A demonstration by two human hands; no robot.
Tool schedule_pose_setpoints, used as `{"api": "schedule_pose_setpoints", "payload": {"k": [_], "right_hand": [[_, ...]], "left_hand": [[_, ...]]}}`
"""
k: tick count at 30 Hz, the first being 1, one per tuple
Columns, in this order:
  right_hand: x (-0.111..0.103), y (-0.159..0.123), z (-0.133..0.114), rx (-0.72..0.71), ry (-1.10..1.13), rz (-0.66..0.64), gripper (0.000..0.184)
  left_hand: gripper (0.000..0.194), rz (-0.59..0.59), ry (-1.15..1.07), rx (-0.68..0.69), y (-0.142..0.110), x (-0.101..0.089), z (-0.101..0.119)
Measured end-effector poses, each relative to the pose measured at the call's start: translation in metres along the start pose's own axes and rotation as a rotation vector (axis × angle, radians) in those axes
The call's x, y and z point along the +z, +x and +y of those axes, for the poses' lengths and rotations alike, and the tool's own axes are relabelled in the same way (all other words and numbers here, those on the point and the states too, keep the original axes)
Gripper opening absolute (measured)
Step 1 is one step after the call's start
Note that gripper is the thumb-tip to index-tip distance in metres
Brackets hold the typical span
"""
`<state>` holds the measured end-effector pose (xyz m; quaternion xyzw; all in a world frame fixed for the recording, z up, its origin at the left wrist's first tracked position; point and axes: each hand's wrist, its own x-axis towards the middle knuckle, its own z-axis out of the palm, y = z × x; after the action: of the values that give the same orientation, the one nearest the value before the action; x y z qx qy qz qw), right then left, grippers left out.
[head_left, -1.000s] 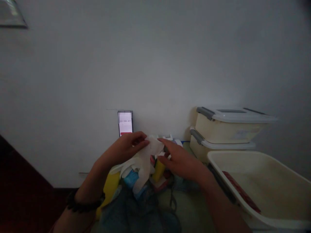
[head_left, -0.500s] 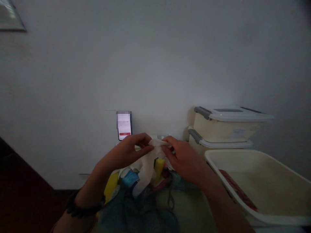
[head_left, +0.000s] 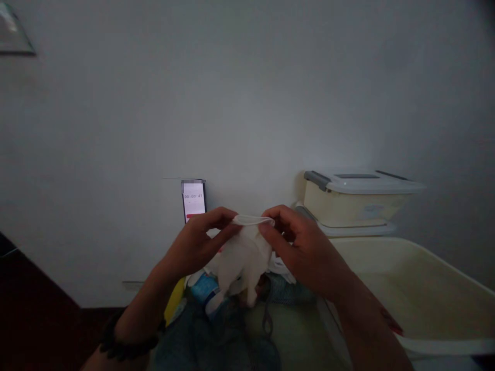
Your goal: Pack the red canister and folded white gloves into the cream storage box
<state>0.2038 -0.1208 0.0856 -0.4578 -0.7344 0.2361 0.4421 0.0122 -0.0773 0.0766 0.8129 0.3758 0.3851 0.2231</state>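
Two bare hands grasping: left hand [head_left: 195, 239] and right hand [head_left: 303, 245] pinch a thin white glove [head_left: 242, 255] by its rim | glove hangs between them, near a blue plastic packet [head_left: 204, 288] | step, apparently: rim held spread; next move calls for even tension.

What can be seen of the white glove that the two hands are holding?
The white glove looks thin and soft, perhaps rubber. Its cuff is uppermost, stretched sideways into a narrow opening with a pale rim. The left hand pinches one end of this rim, the right hand the other. Below, the body hangs loose and wrinkled, with limp fingers pointing downward; their exact number is unclear. It hangs in front of a blue item, whose nature I cannot tell.
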Motion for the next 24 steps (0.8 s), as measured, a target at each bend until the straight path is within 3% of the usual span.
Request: {"api": "schedule_pose_setpoints", "payload": {"k": [4, 6, 10, 14, 18, 24], "right_hand": [[-0.005, -0.001, -0.003, -0.003, 0.020, 0.017, 0.017], [-0.008, 0.000, -0.001, 0.004, 0.013, 0.061, 0.019], [-0.012, 0.000, 0.000, 0.012, 0.061, 0.141, 0.023], [-0.013, -0.004, -0.005, -0.019, 0.207, 0.094, 0.020], [-0.012, -0.003, -0.009, -0.026, 0.250, -0.043, 0.021], [-0.011, 0.001, -0.009, -0.032, 0.193, -0.122, 0.025]], "left_hand": [[0.015, 0.234, -0.011, 0.029, -0.001, 0.002, 0.005], [0.017, 0.266, -0.031, 0.020, -0.002, 0.003, 0.013], [0.013, 0.090, -0.028, -0.006, -0.006, -0.002, 0.036], [0.015, -0.065, -0.050, 0.010, -0.005, -0.008, 0.045], [0.015, -0.117, -0.137, -0.002, -0.005, -0.009, 0.040], [0.024, -0.137, -0.103, 0.068, -0.006, -0.005, 0.034]]}}
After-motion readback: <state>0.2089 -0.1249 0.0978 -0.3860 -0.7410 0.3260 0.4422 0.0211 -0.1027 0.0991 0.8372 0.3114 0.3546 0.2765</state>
